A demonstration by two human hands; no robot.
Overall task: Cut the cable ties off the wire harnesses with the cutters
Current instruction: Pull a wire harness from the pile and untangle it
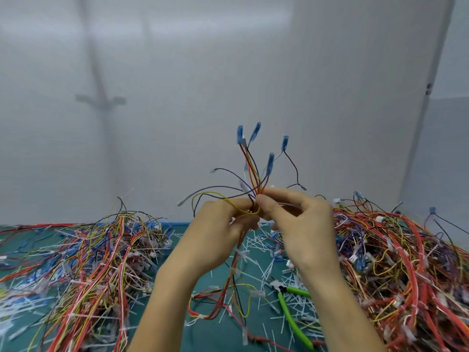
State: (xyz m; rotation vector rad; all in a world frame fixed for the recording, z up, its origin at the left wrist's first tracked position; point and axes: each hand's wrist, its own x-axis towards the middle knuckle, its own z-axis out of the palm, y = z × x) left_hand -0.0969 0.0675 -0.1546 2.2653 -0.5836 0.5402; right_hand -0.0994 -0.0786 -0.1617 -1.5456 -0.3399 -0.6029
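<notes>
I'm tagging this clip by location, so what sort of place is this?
Probably a wire-harness rework bench in a workshop: heaps of red, yellow and black wire harnesses on a green mat, cut white cable-tie scraps and green-handled cutters.

Green mat (208, 336) with harnesses (396, 262), cutters (289, 313), ties (264, 250)
</notes>
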